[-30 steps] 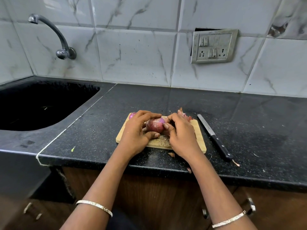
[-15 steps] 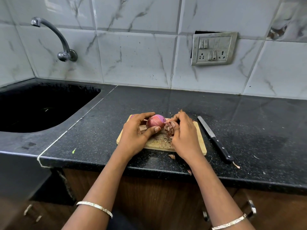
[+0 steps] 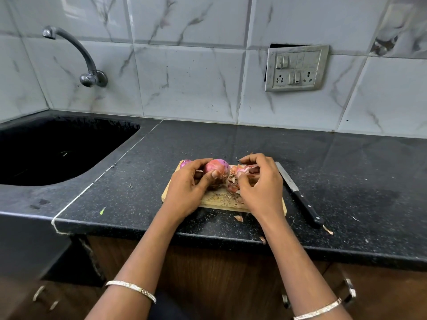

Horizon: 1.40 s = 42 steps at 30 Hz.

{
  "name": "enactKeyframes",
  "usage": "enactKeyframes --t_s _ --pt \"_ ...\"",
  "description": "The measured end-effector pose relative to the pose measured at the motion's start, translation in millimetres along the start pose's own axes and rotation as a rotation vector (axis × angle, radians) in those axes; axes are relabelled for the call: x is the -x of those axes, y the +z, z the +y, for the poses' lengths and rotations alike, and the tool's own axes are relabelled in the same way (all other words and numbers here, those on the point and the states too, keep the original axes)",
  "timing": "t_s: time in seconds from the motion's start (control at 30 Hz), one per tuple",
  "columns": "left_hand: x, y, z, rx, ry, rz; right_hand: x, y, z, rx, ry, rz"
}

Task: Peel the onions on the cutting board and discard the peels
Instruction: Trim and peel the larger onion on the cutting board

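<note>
Head view, peeling in progress. The left hand [image 3: 191, 183] grips a red onion [image 3: 216, 169] over the far half of the cutting board [image 3: 221, 202], fingers curled round its far side and thumb pressed on its near face. The right hand [image 3: 261, 183] sits just beside it, fingertips pinching a strip of papery peel [image 3: 243, 169].

Compared with one second ago, when both hands were closed together on the bulb, the right hand has drawn away to the right and a gap has opened between it and the onion. The top of the bulb now shows smooth, glossy pink-purple; its lower near side looks darker, and whether dry skin remains there cannot be told.

A second onion [image 3: 184, 163] lies at the far left corner of the board, mostly hidden behind the left hand. Loose peel scraps [image 3: 231, 196] litter the board, and one flake [image 3: 238, 218] lies on the black countertop [image 3: 231, 144] by the board's near edge. A knife [image 3: 298, 195] rests on the counter to the right, untouched.

Judgement: one layer has come free, so this onion is partly stripped. The remaining skin and the disposal of all peels are probably still outstanding; no bin is in view.
</note>
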<state>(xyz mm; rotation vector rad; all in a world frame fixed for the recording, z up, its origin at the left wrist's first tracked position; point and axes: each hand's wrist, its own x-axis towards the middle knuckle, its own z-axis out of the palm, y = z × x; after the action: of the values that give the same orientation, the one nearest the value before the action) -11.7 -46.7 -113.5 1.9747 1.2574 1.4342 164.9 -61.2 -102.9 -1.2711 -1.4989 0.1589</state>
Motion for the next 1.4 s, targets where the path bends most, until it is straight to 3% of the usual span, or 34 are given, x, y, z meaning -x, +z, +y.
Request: enactKeyframes --t_s 0.17,0.37,0.57,0.73,0.93,1.4 --pt "-1.0 -0.6 -1.3 -0.038 -0.003 -0.021 -0.3 5.5 -0.3 -0.020 -0.095 -0.129" --pt "-0.2 -1.4 -1.7 -0.020 -0.006 -0.081 -1.4 4.3 1.7 -0.090 -0.082 -0.113" --pt "-0.1 -0.2 -2.4 -0.021 -0.017 -0.092 -0.1 6.9 2.2 0.030 -0.112 -0.165" --pt "-0.7 0.0 -2.8 0.004 -0.025 -0.053 -0.8 2.0 1.7 0.021 -0.039 -0.033" --pt "-0.4 0.3 -3.5 0.014 -0.005 -0.029 2.4 1.4 -7.3 -0.048 -0.155 -0.204" --pt "0.8 -0.9 2.5 0.064 -0.015 -0.078 2.4 0.5 -4.7 -0.058 -0.192 -0.253"
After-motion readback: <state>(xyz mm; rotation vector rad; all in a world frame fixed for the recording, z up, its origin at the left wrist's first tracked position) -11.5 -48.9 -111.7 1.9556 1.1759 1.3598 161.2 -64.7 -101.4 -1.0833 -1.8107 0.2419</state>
